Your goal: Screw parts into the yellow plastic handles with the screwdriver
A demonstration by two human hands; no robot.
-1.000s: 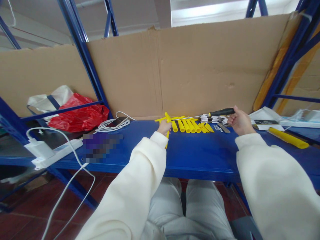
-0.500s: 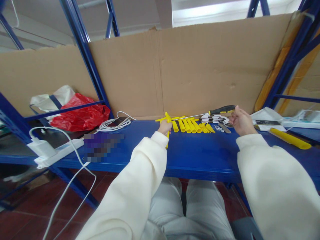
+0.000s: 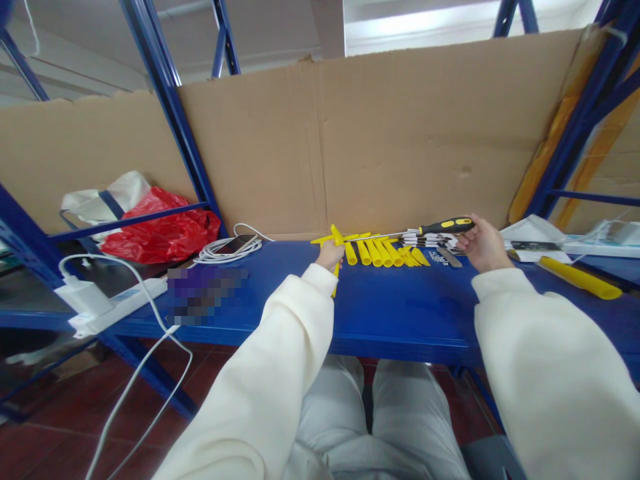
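My left hand (image 3: 330, 255) is closed around a yellow plastic piece (image 3: 336, 233), whose ends stick out above and below the fingers. My right hand (image 3: 483, 244) pinches the end of a black-and-yellow screwdriver (image 3: 447, 225). The long metal shaft runs left, nearly level, and its tip reaches the yellow piece by my left hand; the exact contact is too small to make out. Just right of that hand, several yellow tubes (image 3: 376, 253) lie in a row on the blue shelf (image 3: 400, 303). White-and-black packets (image 3: 425, 239) lie behind the screwdriver, close to a small grey tool (image 3: 450, 257).
A longer yellow tube (image 3: 580, 277) rests at the right, in front of a white packet (image 3: 535, 235). On the left are a coiled white cable (image 3: 227, 251), a red plastic bag (image 3: 160, 227) and a power strip (image 3: 120, 303). Cardboard (image 3: 400, 140) walls off the back.
The screwdriver has turned about its own axis: its handle now shows yellow ovals where a yellow stripe showed before. My right hand has shifted very slightly; the left stays put.
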